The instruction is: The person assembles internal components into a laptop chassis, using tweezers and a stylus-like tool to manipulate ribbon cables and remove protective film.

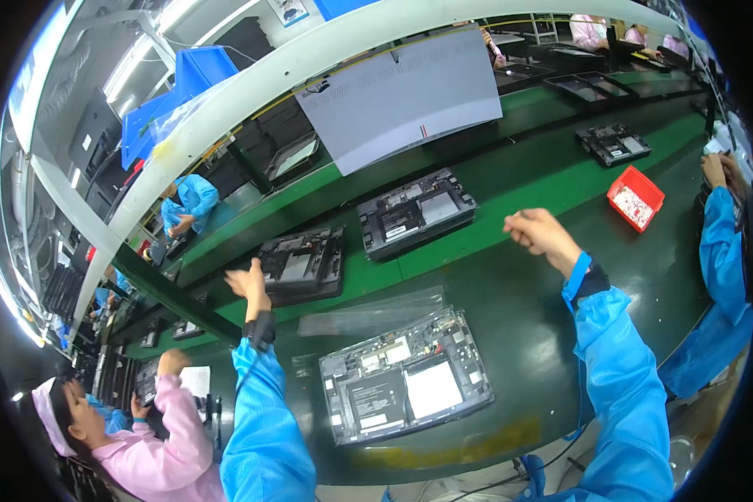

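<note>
In front of me on the dark green bench lies an opened laptop base (pixel 406 376), its circuit board, black battery and a white rectangular area exposed. Strips of clear plastic film (pixel 368 316) rest just beyond its far edge. My left hand (pixel 249 283) is raised at the near side of a stack of laptop bases (pixel 303 259), fingers apart, holding nothing; whether it touches the stack I cannot tell. My right hand (pixel 544 234) hovers over the bench's right half, its fingers curled into a pinch. What it holds, if anything, is too small to make out.
A second stack of laptop bases (pixel 414 209) stands on the green strip, and another (pixel 612 144) farther right. Near my right hand sits a red bin (pixel 636 198) of small parts. A large grey panel (pixel 402 96) hangs beyond. Co-workers flank me, one in a pink sleeve (pixel 176 427).
</note>
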The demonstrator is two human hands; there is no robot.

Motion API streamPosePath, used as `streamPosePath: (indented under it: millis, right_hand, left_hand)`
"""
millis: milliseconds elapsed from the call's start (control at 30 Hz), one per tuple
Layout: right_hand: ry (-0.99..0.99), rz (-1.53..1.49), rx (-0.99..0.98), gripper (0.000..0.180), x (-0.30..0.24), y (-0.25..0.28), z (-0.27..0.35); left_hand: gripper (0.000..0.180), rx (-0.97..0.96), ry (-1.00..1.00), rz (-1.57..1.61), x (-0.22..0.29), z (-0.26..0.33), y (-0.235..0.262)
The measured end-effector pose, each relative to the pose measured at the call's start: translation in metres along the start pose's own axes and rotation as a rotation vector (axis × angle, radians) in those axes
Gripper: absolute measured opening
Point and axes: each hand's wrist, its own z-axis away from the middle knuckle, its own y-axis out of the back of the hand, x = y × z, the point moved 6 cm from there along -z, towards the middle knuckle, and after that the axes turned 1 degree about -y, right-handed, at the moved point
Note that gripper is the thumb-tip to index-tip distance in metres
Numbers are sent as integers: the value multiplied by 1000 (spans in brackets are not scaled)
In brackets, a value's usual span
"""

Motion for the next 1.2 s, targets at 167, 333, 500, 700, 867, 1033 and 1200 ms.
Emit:
streamPosePath:
  millis: [167, 333, 500, 700, 867, 1033, 1200]
  right_hand:
    - [106, -23, 230, 33, 14, 28, -81]
    - [-21, -76, 175, 62, 19, -35, -159]
    - [-13, 36, 284, 58, 46, -80, -206]
    - [169, -196, 302, 37, 5, -17, -52]
    - [2, -65, 370, 44, -23, 57, 129]
    - [-23, -202, 524, 51, 107, 156, 213]
    - [-253, 17, 676, 44, 132, 158, 228]
  left_hand:
    - [39, -721, -142, -100, 22, 113, -126]
    - [45, -614, -1, -460, -41, 86, -195]
    - [41, -605, 105, -63, -47, 95, -230]
    - [35, -780, -44, -84, -4, 177, -244]
    - [44, -1046, -151, -133, 24, 301, -267]
    - [62, -1509, 159, -296, -44, 423, -287]
    - [78, -1408, -335, -789, -15, 431, -262]
